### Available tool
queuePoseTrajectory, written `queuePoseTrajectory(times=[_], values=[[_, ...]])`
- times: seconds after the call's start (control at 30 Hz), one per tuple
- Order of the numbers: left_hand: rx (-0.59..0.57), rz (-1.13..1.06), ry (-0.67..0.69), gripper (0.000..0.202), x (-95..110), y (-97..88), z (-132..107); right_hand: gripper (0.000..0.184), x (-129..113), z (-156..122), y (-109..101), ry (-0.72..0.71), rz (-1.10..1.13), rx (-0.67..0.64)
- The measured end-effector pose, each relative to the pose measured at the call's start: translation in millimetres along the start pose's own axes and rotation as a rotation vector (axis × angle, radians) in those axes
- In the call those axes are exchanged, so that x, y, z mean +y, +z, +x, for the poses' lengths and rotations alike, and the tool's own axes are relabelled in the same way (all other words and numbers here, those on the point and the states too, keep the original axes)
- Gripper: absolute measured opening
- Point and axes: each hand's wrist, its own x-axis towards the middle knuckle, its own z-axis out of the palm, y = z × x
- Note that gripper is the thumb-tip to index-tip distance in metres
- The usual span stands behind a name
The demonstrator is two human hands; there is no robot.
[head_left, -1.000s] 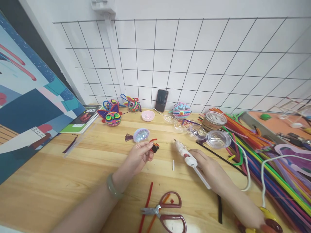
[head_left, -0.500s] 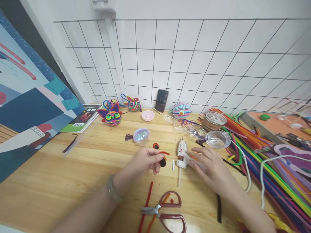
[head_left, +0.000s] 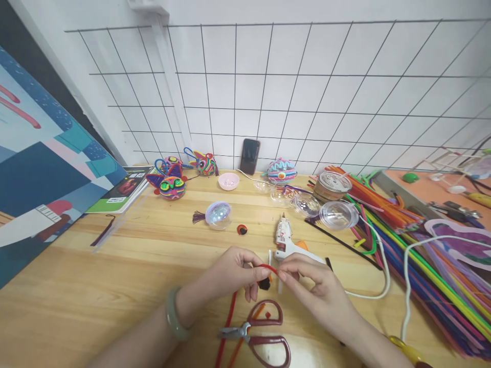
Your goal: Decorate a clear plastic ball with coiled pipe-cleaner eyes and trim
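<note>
My left hand is closed, pinching a small black and orange coil with a short red pipe cleaner running from it. The pipe cleaner's free end sits between the thumb and fingers of my right hand. Just beyond my right hand, a white hot glue gun lies on its side. A small red and black coil rests on the table past my left hand. Below both hands lie scissors with dark red handles, their blades over a red pipe cleaner and an orange one.
A clear, iridescent ball with a tassel, a pink bowl and colourful wrapped ornaments stand farther back. A phone leans against the wall. Clear plastic shells, a white cord and bundled pipe cleaners fill the right side.
My right hand has come off the glue gun and moved left and nearer, taking hold of the red pipe cleaner's free end. The view has shifted slightly.
</note>
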Motion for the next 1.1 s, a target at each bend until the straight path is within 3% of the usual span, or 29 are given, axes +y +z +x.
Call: queuePoseTrajectory(times=[0.7,0.97,1.1], values=[[0.059,-0.039,0.001,0.038,1.7,1.7,2.8,0.019,-5.5,-2.3,8.1,0.112,-0.031,-0.066],[0.073,-0.054,0.022,0.036,-1.9,2.6,4.2,0.023,-6.1,-2.6,8.6,0.058,-0.053,-0.089],[0.099,-0.050,0.024,0.036,-1.9,3.7,4.5,0.021,-7.4,-3.8,7.7,-0.070,-0.132,-0.104]])
